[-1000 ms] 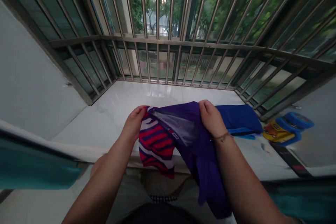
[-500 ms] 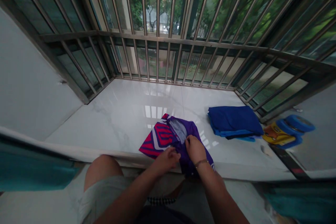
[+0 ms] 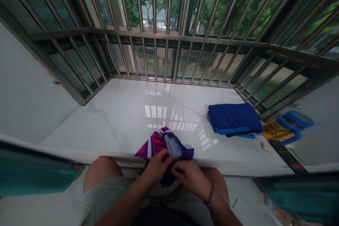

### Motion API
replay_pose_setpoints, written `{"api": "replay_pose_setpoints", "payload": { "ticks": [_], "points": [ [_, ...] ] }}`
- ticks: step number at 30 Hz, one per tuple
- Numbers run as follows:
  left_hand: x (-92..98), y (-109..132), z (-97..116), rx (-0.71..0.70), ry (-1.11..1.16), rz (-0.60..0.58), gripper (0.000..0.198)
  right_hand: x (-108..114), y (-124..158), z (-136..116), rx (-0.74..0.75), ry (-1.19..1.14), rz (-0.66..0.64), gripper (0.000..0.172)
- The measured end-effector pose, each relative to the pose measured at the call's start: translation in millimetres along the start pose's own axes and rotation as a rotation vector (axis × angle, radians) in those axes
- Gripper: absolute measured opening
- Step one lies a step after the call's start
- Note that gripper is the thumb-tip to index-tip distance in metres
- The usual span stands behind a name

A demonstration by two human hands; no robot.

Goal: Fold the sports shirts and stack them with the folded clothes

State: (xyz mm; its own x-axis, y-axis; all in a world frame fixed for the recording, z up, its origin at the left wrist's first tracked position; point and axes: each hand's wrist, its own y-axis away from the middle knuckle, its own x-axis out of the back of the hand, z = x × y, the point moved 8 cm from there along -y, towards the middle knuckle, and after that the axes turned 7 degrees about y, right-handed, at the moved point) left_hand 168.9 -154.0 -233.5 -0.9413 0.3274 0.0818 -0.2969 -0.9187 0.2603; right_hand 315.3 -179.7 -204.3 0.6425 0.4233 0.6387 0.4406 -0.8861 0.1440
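Note:
A crumpled purple garment (image 3: 154,144) with pink and white stripes lies at the front edge of the white sill, its dark lower part hanging over between my knees. A greyish lining shows in its opening. My left hand (image 3: 158,166) pinches the cloth below that opening. Close beside it, my right hand (image 3: 190,176), with a bracelet on the wrist, has thumb and fingers closed at the garment's dark fold. The exact grip under the fingertips is partly hidden.
A folded stack of blue cloth (image 3: 234,119) rests on the sill (image 3: 111,120) to the right. Beyond it stands a blue and yellow jar (image 3: 282,130) near a dark strip (image 3: 290,158). Metal window bars (image 3: 166,37) close off the back, with teal curtains (image 3: 34,171) at both sides.
The garment has been drawn together and pulled nearer to me, its right side now gathered in. My right hand has moved down and left, closer to my left hand, which shifted slightly left.

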Motion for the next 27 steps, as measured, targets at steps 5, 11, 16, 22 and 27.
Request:
{"api": "replay_pose_setpoints", "payload": {
  "ticks": [5,11,16,22,27],
  "points": [
    [7.5,53,52,-0.216,-0.406,-0.47,0.009,56,4,-34,0.255,0.047,0.032,0.023],
    [39.2,82,88,-0.246,-0.169,-0.591,0.018,19,-3,-52,0.316,-0.124,-0.312,0.089],
    [81.0,76,107,-0.203,-0.157,-0.226,0.033,14,0,-46,0.166,-0.207,-0.193,0.038],
    [94.7,72,105,-0.237,-0.566,-0.084,0.018,62,27,-35,-0.037,-0.285,0.247,0.046],
    [93.0,69,100,-0.343,-0.691,-0.043,0.018,80,55,-40,-0.077,-0.185,0.393,0.049]
  ]
}}
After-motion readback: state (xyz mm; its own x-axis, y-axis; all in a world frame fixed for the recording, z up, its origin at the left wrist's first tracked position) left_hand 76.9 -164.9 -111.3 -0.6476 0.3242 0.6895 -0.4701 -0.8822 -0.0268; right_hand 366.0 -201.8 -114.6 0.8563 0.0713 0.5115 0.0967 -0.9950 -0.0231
